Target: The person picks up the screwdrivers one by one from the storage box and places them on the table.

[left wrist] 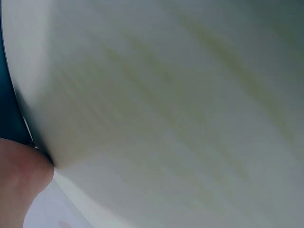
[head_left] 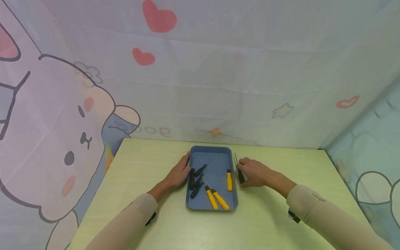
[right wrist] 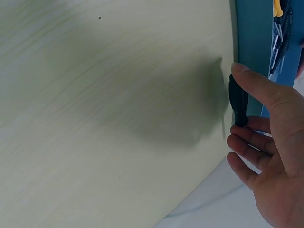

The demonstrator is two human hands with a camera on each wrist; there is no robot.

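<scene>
A blue tray point(head_left: 215, 152) lies on the table with screwdrivers in it. My left hand point(head_left: 178, 173) rests along the tray's left side, fingers against the rim; in the left wrist view only a bit of that hand point(left wrist: 23, 173) shows beside the tray's edge point(left wrist: 12, 104). Just off the tray's right side, my right hand point(head_left: 254, 172) pinches a black-handled screwdriver point(head_left: 240, 176), its thin shaft pointing toward the wall. In the right wrist view the thumb and a fingertip grip the ends of the black handle point(right wrist: 238, 99), close by the tray's outer wall point(right wrist: 254, 42).
Several black-handled screwdrivers point(head_left: 192, 178) lie at the tray's left. Two yellow-handled screwdrivers point(head_left: 211, 198) cross near its front, and another yellow-handled screwdriver point(head_left: 229, 181) lies along the right. A printed cloth point(head_left: 218, 86) hangs behind the pale table point(head_left: 150, 156).
</scene>
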